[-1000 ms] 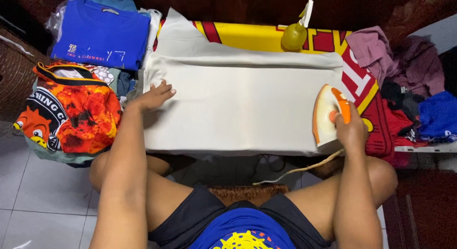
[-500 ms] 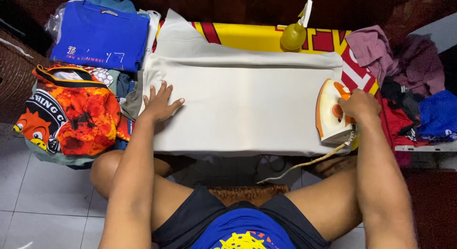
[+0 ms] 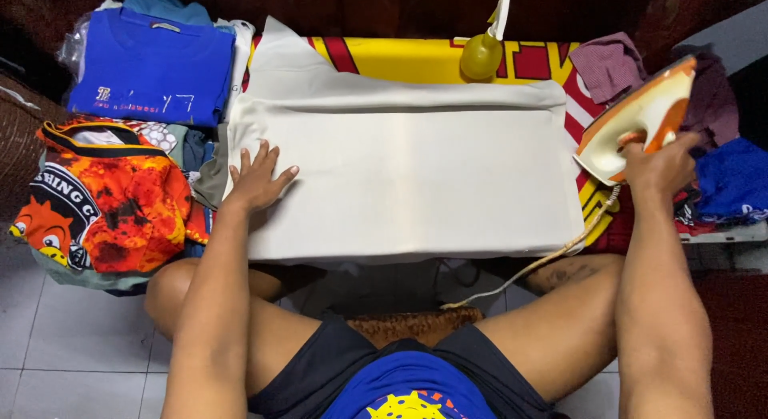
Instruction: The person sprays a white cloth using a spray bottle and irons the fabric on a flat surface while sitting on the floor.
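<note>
Cream cloth [image 3: 416, 179]: lies flat, smooth-looking, left hand [image 3: 258, 179] splayed at nine o'clock; right hand [image 3: 660, 164] grips lifted iron [image 3: 636, 119] at three o'clock; unpressed clothes [image 3: 720, 159] remain.

one iron [image 3: 636, 119], one spray bottle [image 3: 482, 52], two hands [image 3: 258, 179]

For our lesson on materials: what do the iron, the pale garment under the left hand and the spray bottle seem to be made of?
Iron: glossy orange-and-white casing, apparently plastic, held in the right hand.
Pale garment: matte cream woven cloth, probably cotton or a blend; it lies flat with a fold, under the left hand.
Spray bottle: shiny, slightly see-through yellow, likely plastic.
</note>
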